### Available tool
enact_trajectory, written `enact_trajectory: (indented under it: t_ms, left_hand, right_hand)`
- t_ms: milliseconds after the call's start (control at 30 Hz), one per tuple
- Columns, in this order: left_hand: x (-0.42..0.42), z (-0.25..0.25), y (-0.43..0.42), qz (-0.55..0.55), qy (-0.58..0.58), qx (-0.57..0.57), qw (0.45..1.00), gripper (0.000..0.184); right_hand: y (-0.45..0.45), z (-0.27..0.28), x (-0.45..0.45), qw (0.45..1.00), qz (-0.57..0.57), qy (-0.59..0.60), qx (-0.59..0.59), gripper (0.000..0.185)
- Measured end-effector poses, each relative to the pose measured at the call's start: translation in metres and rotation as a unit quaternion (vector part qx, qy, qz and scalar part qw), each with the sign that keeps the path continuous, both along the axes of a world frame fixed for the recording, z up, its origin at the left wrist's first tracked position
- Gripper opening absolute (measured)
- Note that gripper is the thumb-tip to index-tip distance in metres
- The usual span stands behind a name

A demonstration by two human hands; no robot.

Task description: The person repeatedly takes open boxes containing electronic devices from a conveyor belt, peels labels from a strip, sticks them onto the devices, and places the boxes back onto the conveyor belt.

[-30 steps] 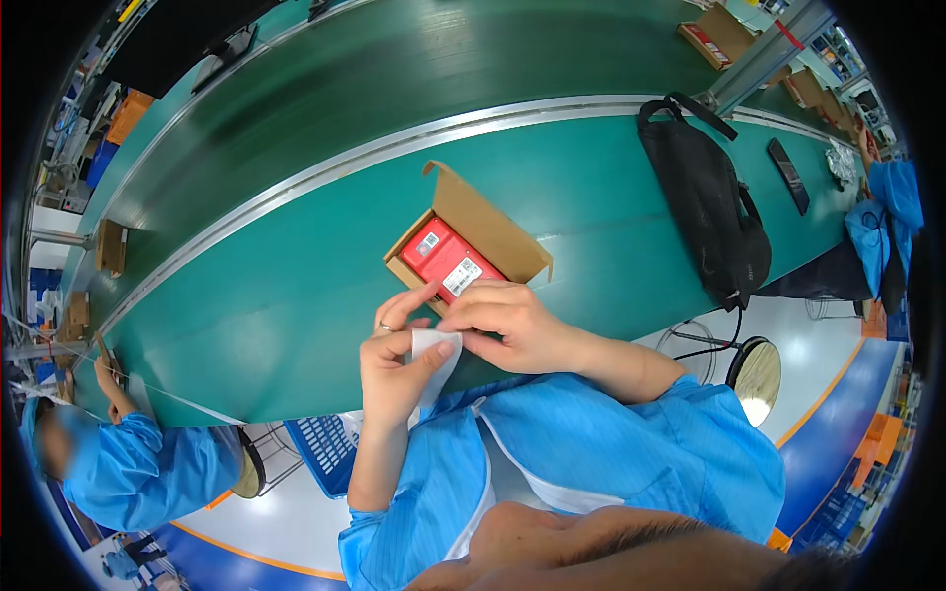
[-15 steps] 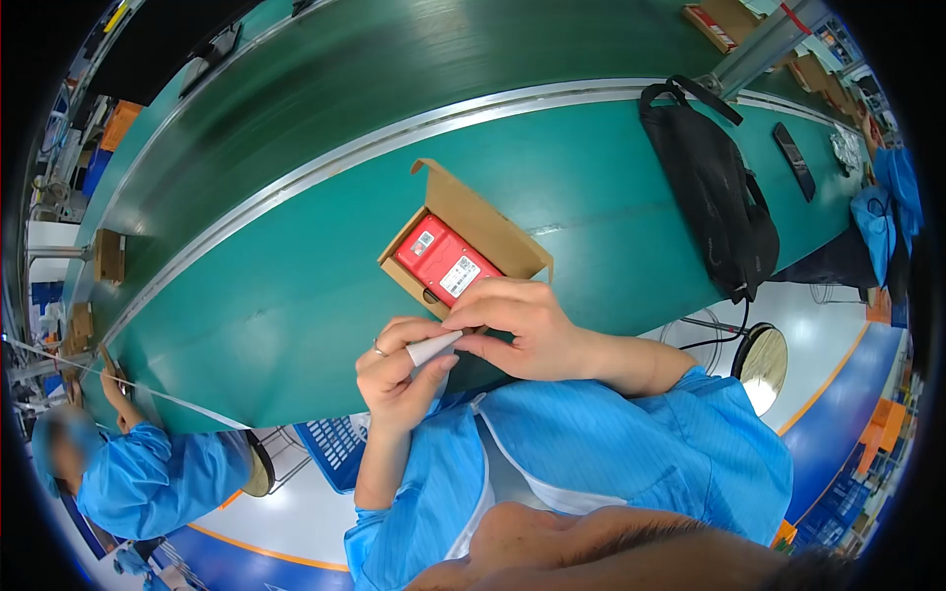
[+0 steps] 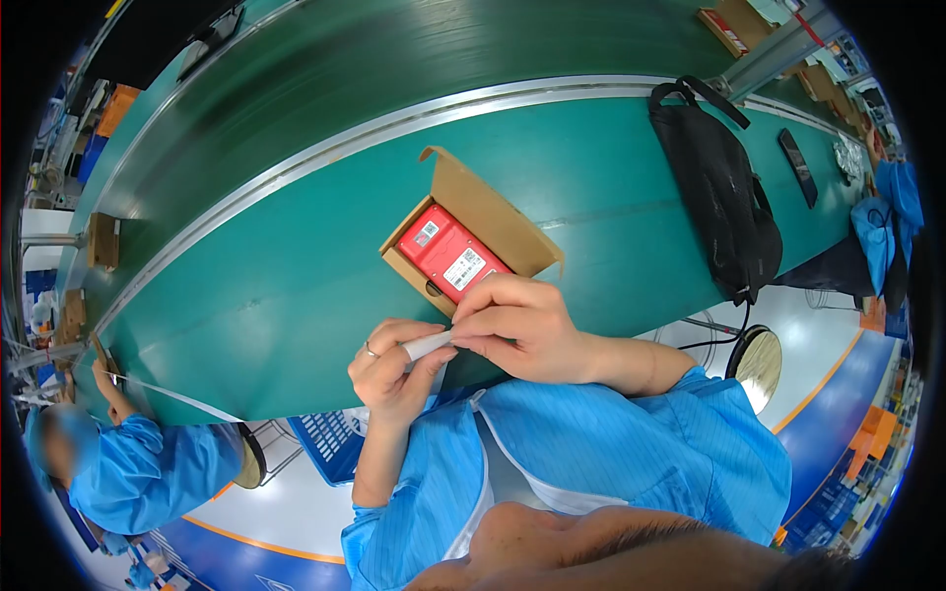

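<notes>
L hand (image 3: 384,382): fingers curled in, thumb pressed up against them, almost no gap, pinching a white strip (image 3: 426,346). A ring (image 3: 371,349) sits on one L finger. R hand (image 3: 527,330): thumb & index tips together on the strip's other end, other R fingers bent, loosely bunched above. Both hands thus grip the same pc., tips close to each other.

Strip is narrow, looks folded or rolled; can't tell which. Long axis slants from lower L, at the L fingers, to upper R, at the R fingertips. Pos.: just off the near side of an open cardboard box (image 3: 497,215), in front of the person's chest.

Box lies w/ long axis upper L to lower R, lid flap raised on the far R side. In it, a red device (image 3: 443,241), same long axis, small label nr upper L end, bigger white label (image 3: 464,269) nr the middle. R fingers overlap its lower R end in view; contact w/ it unclear.

Box rests on the green bench (image 3: 266,295). Farther R: black bag (image 3: 717,192), slim dark handset (image 3: 797,167), crumpled foil (image 3: 847,160). Below bench edge, L: blue basket (image 3: 323,440). Far L, co-worker in blue (image 3: 158,478).
</notes>
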State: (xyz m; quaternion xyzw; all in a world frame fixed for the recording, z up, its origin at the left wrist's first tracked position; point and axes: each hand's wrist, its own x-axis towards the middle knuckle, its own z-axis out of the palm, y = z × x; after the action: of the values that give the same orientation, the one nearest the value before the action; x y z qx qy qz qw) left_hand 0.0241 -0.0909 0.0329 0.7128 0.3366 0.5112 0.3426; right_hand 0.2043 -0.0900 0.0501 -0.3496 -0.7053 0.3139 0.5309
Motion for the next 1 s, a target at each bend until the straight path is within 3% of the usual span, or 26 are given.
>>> enact_trajectory:
  t_ms: [167, 233, 333, 433, 567, 1000]
  left_hand:
    - [-0.018, -0.002, 0.008, -0.017, -0.122, -0.130, 0.984, 0.024]
    - [-0.018, -0.005, 0.014, -0.019, 0.004, -0.091, 0.996, 0.017]
    - [0.002, -0.012, 0.013, -0.010, 0.240, 0.034, 0.970, 0.019]
    - [0.016, -0.016, 0.008, 0.047, 0.326, 0.141, 0.934, 0.015]
    - [0.016, -0.025, 0.006, 0.054, 0.340, 0.156, 0.926, 0.023]
    - [0.017, -0.031, 0.006, 0.061, 0.327, 0.152, 0.931, 0.017]
  right_hand:
    - [-0.009, 0.014, -0.003, 0.987, 0.020, -0.025, 0.155, 0.010]
    - [-0.011, 0.019, -0.004, 0.982, 0.073, -0.034, 0.168, 0.010]
    - [0.010, 0.010, 0.000, 0.981, 0.080, -0.159, 0.075, 0.008]
    - [0.043, 0.000, 0.011, 0.982, 0.038, -0.172, -0.065, 0.005]
    - [0.067, -0.005, 0.027, 0.951, 0.005, -0.213, -0.226, 0.005]
    - [0.071, -0.009, 0.022, 0.926, 0.013, -0.308, -0.216, 0.007]
